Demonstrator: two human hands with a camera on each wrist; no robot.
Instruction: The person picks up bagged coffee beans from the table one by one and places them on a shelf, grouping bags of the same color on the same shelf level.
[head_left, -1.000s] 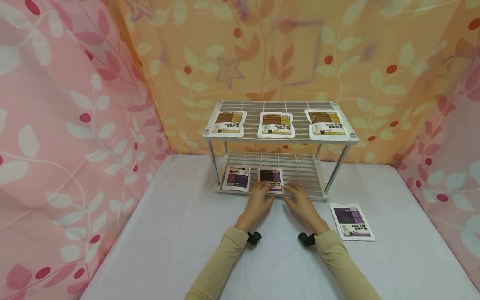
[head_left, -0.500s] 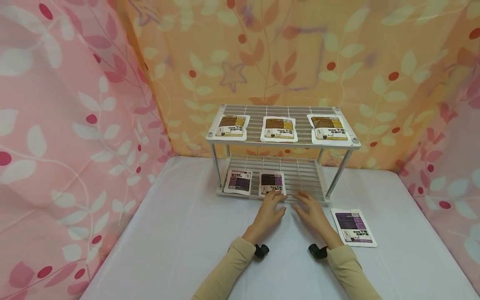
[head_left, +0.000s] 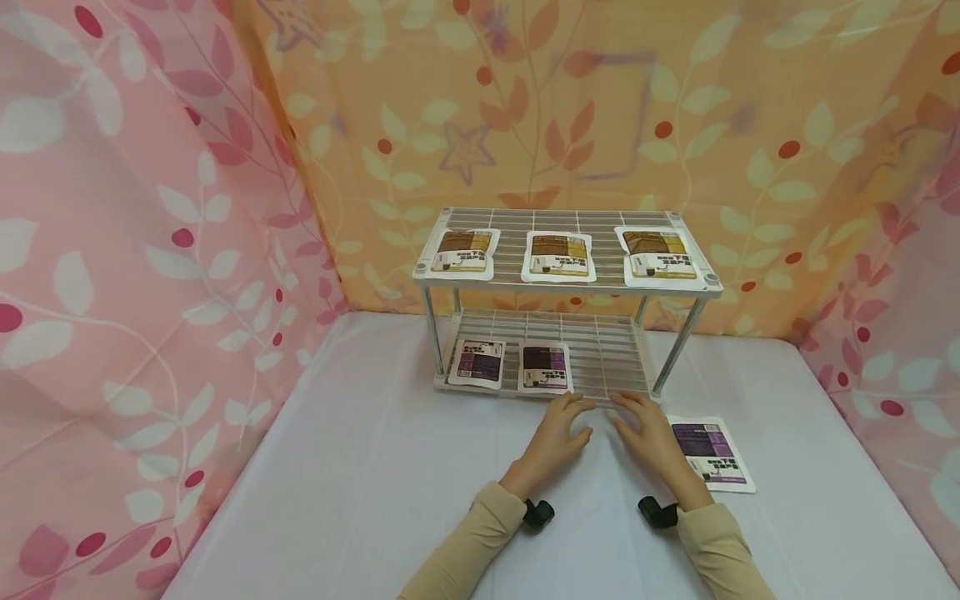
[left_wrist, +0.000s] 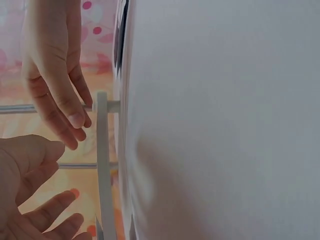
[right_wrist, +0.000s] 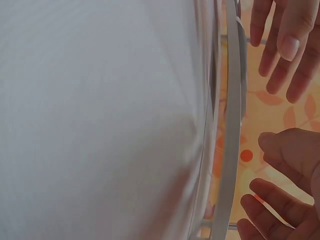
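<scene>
My left hand [head_left: 553, 435] hovers at the front edge of the rack's lower shelf, fingers relaxed and holding nothing. Beside it, my right hand [head_left: 651, 433] is likewise relaxed and without a thing in its grasp. Just behind the left hand, a purple-and-white packet [head_left: 545, 368] lies flat on the lower shelf, with another purple packet [head_left: 477, 363] to its left. On the table by the right wrist lies a third purple packet [head_left: 708, 454], its left edge partly covered by the right hand. Both wrist views show the two hands apart, fingers spread.
A white two-tier wire rack [head_left: 558, 287] stands on the white-covered table [head_left: 337, 492]. Its upper shelf bears three yellow-brown packets, at left [head_left: 462, 253], middle [head_left: 558, 255] and right [head_left: 658, 255]. Patterned cloth [head_left: 420, 100] hangs behind and at both sides.
Both hands have moved right and back towards me, off the middle purple packet, which stays on the lower shelf. The right hand now overlaps the edge of the packet on the table.
</scene>
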